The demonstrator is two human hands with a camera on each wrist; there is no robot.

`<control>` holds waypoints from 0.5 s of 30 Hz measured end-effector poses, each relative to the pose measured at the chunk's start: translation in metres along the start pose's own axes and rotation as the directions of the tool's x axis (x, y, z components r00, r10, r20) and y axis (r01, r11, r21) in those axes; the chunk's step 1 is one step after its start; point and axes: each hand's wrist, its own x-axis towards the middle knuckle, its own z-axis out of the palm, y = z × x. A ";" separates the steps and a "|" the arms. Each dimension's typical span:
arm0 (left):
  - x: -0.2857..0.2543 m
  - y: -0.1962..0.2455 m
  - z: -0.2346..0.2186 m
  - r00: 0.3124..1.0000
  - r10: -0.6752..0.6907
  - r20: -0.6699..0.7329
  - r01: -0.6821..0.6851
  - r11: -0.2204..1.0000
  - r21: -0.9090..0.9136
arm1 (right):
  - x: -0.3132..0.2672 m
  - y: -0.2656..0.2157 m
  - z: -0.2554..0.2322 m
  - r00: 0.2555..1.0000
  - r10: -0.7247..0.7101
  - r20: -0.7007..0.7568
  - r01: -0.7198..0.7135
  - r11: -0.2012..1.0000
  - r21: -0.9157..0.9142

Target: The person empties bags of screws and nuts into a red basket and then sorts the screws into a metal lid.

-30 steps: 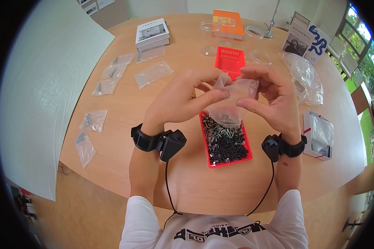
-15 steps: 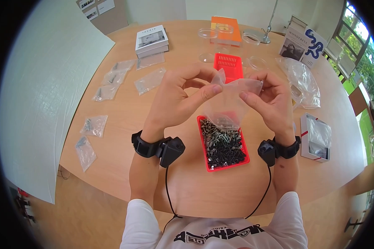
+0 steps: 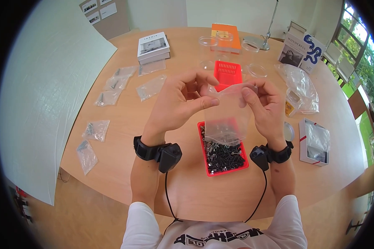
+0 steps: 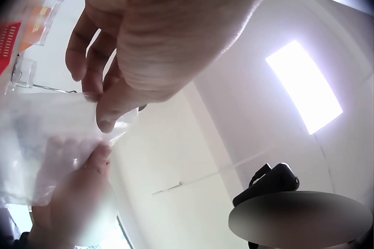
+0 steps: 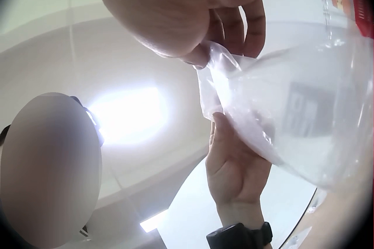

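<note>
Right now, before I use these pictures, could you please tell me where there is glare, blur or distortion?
Head view: strong wide-angle bending curves the table, with dark corners and a bright window at right; left wrist view: a ceiling light burnt out to white, a blurred oval patch at lower right; right wrist view: hazy glow around a light, glints on the plastic bag.

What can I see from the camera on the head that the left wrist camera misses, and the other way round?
Only the head view shows the red tray full of screws, the white book and the small bags lying on the left of the table.

Only the left wrist view shows the bright ceiling light.

Both show the left hand and right hand at the clear bag, plus the orange book.
</note>
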 end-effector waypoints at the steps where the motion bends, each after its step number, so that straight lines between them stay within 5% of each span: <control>1: 0.000 0.000 -0.002 1.000 -0.003 0.027 0.003 1.000 0.019 | 0.000 0.000 0.000 1.000 0.011 0.002 -0.011 1.000 -0.013; 4: -0.002 0.003 0.000 0.997 -0.078 0.024 0.078 0.997 -0.001 | 0.001 0.004 -0.001 1.000 -0.008 -0.001 0.008 0.999 -0.047; 10: 0.000 -0.003 -0.001 0.983 -0.003 -0.186 0.010 0.999 0.037 | -0.003 0.007 -0.003 0.995 -0.083 -0.046 0.078 0.991 -0.112; 15: 0.000 0.002 0.002 0.978 -0.017 -0.207 0.028 0.998 0.051 | 0.000 0.007 0.006 0.984 -0.133 -0.118 0.127 0.990 -0.055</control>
